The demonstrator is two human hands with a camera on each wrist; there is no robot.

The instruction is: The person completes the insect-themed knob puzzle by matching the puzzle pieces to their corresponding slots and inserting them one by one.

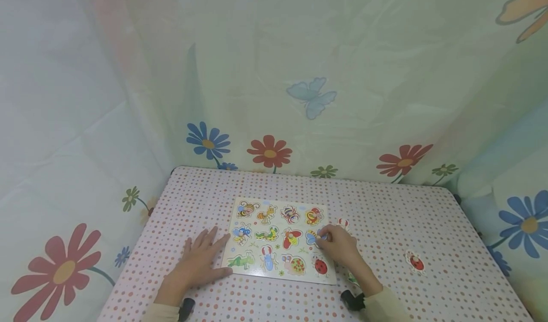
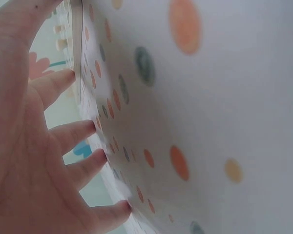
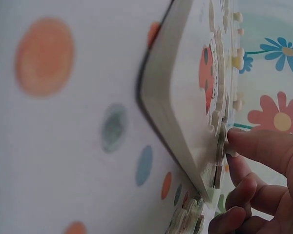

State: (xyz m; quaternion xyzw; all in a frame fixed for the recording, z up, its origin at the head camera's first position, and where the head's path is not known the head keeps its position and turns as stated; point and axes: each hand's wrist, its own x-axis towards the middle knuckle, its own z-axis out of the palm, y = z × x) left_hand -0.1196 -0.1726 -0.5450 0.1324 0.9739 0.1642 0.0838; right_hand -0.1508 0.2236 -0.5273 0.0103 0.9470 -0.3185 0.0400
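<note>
A wooden insect peg puzzle board (image 1: 257, 269) lies flat on the dotted table, with rows of coloured bugs on it. My right hand (image 1: 340, 247) is over its right side and pinches the small knob of a blue-winged insect puzzle piece (image 1: 311, 237) between thumb and finger. In the right wrist view, that piece sits at the board's surface, partly hidden by the fingers (image 3: 246, 141). My left hand (image 1: 198, 260) rests with spread fingers on the table along the board's left edge. Its thumb and index fingertip touch or nearly touch that edge.
A loose ladybug piece (image 1: 416, 262) lies on the table (image 1: 454, 231) to the right. Beyond my right hand lies a red-and-white piece (image 1: 342, 223). A green piece (image 1: 353, 279) is partly covered by my right forearm. A flowered curtain (image 1: 239, 98) encloses the table.
</note>
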